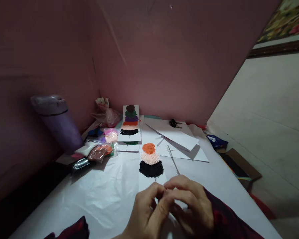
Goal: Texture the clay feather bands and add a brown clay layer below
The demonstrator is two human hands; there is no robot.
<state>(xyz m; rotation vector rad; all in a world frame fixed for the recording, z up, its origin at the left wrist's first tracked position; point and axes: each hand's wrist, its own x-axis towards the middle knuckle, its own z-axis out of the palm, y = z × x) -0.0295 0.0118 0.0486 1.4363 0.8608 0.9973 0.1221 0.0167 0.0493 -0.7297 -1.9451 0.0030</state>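
My left hand (149, 207) and my right hand (193, 202) meet over the near part of the table, fingertips pinched together. Whatever lies between the fingers is hidden. Just beyond them is a white card (146, 182) bearing textured bands of orange, pale pink and black clay (151, 168) above a thin drawn stem. A slim metal modelling tool (173, 159) rests to the right of this card, its near end close to my right hand. Farther back stands a finished-looking card (130, 122) with brown, green, purple, orange, pink and black bands.
Bagged coloured clay (99, 151) lies in a heap at the left, beside a purple cylinder (61, 122). White paper sheets (176, 137) and black keys (174, 123) sit at the back right. A pink wall (149, 66) closes off the back. Boxes (241, 162) stand beyond the table's right edge.
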